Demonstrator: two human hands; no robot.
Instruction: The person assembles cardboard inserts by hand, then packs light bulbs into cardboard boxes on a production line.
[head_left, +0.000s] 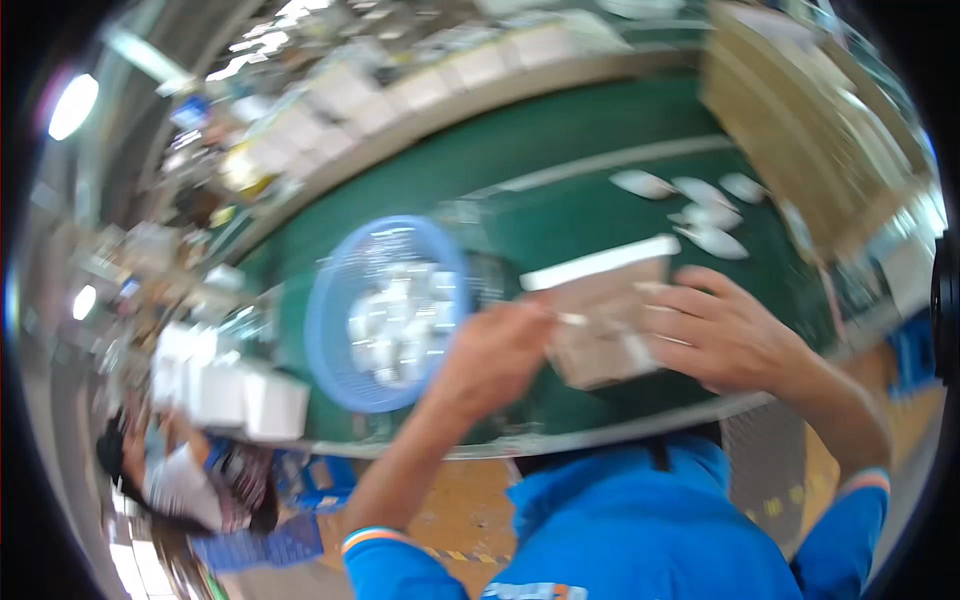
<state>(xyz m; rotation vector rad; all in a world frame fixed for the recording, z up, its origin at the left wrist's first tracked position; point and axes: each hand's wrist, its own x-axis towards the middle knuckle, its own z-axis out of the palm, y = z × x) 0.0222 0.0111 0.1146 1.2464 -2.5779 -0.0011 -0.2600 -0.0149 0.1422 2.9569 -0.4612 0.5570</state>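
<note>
left hand [495, 355] curled shut, pinching the near edge of the brown box [600, 335] | right hand [725, 335] clasping its other side, fingers spread on top, looks like to steady it (blurry tbh) | box held over the green table [560, 200], just beside the blue basket [385, 310] of white bits, so within easy reach

Factory packing floor, prob.: long green bench [560, 215], rows of white boxes [400, 95] at 11, cardboard stacks [790, 110] at 2 (blurry).
</note>
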